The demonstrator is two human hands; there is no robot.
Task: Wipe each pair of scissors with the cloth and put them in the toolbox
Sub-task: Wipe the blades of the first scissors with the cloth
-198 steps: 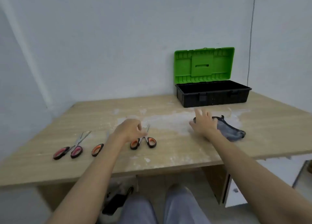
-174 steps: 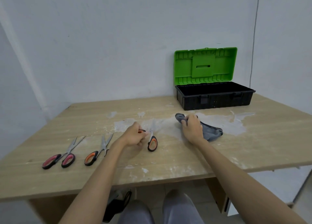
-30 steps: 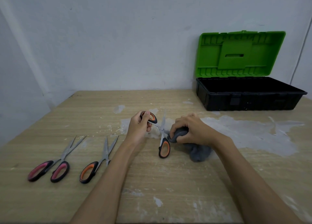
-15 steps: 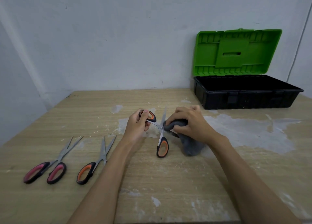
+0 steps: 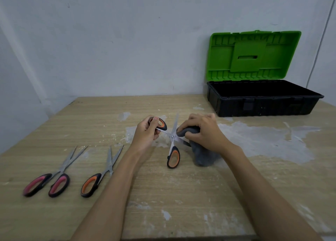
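My left hand (image 5: 146, 133) grips one orange-and-black handle of a pair of scissors (image 5: 172, 144) held wide open above the table. Its other handle hangs down near the tabletop and one blade points up. My right hand (image 5: 203, 131) holds a grey cloth (image 5: 201, 155) bunched around the other blade, right of the pivot. Two more pairs lie flat at the left: pink-handled scissors (image 5: 52, 179) and orange-handled scissors (image 5: 101, 173). The black toolbox (image 5: 263, 102) stands at the back right with its green lid (image 5: 252, 55) up, its inside dark.
The wooden table (image 5: 181, 195) carries white paint-like smears, the largest patch right of my hands. A white wall runs behind the table and a thin cable hangs down it at the far right.
My right hand has slid the cloth along the blade toward the pivot. The cloth's tail hangs lower beneath that hand. My left hand keeps the same grip on the handle.
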